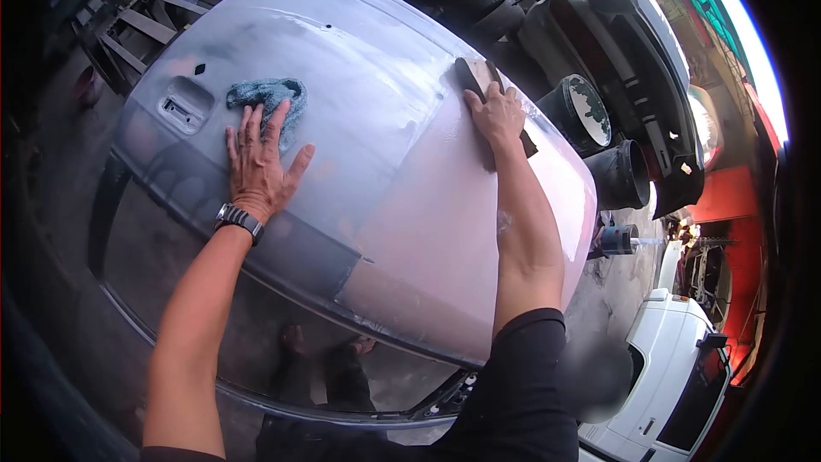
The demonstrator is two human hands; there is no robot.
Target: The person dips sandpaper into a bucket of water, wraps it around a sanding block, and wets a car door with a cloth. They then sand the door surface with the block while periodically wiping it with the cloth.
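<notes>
A car door (359, 103) lies in front of me, its skin grey at the left and pinkish at the right. My left hand (258, 161) rests flat on it with fingers spread, the fingertips over a crumpled blue-green cloth (267, 91). Toward the right end, my right hand (497, 113) is wrapped over a long dark sanding block (472, 79), which sits against the pinkish area. The block's underside is hidden. A recess for the door handle (186, 105) shows left of the cloth.
Beyond the door's right end stand dark buckets (622, 174), one with a whitish top. A dark car panel (590, 51) and stacked tyres (483, 4) are behind. A white vehicle (663, 368) is at lower right, and a metal frame (141, 30) at upper left.
</notes>
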